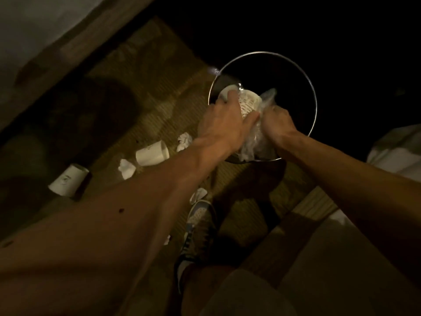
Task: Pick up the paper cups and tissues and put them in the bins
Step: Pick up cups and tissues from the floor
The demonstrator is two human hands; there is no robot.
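Left hand (224,119) curled round a paper cup (248,103) over the bin (314,106) at its near rim, right hand (276,120) fisted on the clear liner (252,144); cup's light and thin-walled, so grip mid-wall gently; more cups (152,153) and tissues (185,141) lie on the mat (148,99); bin interior black, fingertips hidden.

Three paper cups, four tissues, one bin

Cups: the held cup (247,106), the middle cup (152,153) and the left cup (68,182). Tissues: the top tissue (184,141), the left tissue (126,168), the lower tissue (198,195) and a small tissue (167,239), partly hidden. There is one round bin (315,103), one clear plastic bag (252,144), one shoe (200,222), and two hands, the left hand (224,124) and the right hand (276,119).
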